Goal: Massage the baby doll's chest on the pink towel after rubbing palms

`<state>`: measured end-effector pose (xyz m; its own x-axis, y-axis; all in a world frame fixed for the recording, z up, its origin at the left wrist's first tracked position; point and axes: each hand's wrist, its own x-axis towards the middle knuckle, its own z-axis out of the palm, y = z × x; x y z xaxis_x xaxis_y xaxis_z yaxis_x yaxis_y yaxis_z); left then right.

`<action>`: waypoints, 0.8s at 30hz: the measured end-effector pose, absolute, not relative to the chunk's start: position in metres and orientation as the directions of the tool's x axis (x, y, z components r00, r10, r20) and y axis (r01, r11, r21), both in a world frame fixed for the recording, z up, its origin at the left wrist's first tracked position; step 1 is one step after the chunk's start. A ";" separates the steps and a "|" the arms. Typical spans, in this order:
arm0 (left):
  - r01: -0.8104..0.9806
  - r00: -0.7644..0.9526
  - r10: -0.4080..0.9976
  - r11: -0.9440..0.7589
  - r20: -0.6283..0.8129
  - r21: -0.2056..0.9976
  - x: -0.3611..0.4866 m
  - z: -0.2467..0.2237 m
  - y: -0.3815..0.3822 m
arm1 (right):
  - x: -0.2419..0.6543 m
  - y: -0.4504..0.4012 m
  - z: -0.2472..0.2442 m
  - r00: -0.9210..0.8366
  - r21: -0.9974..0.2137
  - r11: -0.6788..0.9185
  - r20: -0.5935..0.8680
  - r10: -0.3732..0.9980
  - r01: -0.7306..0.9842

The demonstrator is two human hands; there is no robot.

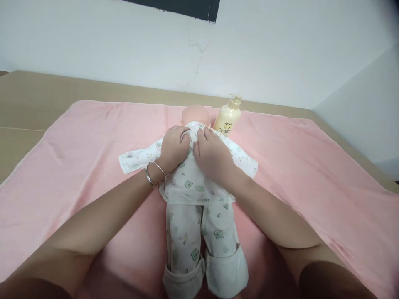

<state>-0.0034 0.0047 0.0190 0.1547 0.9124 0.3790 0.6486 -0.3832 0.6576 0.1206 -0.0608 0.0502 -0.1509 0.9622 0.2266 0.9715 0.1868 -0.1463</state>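
Note:
A baby doll (195, 113) lies stretched out with its bald head at the far end. It wears a white printed shirt (199, 189) with both sleeves spread sideways. The matching trousers (184, 236) have wide turned-up cuffs at the near end. My left hand (175, 148), below a silver bangle (151, 176), has its fingers curled on the shirt near the neckline and appears to pinch the cloth. Beside it, my right hand (214, 154) rests on the upper part of the shirt, fingers stretched out. The hands partly hide the neckline.
A pale yellow pump bottle (229, 116) stands just right of the doll's head. Under everything spreads a pink blanket (102, 166) over a wooden table (40, 95). A white wall (124, 45) rises behind the table, with a dark panel (187, 7) on it.

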 end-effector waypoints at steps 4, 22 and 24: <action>0.707 0.191 0.920 -0.371 0.343 0.602 -0.003 0.025 0.004 | 0.111 -0.080 0.054 -0.212 -0.055 0.231 0.236 0.948 0.971; 0.906 0.349 0.922 -0.377 0.167 0.191 -0.002 0.053 -0.016 | 0.139 -0.044 0.064 -0.109 -0.144 0.121 0.087 0.990 0.982; 0.884 0.319 0.940 -0.340 0.118 0.319 -0.006 0.052 -0.003 | 0.130 -0.057 0.069 -0.082 -0.083 0.089 0.089 0.993 0.993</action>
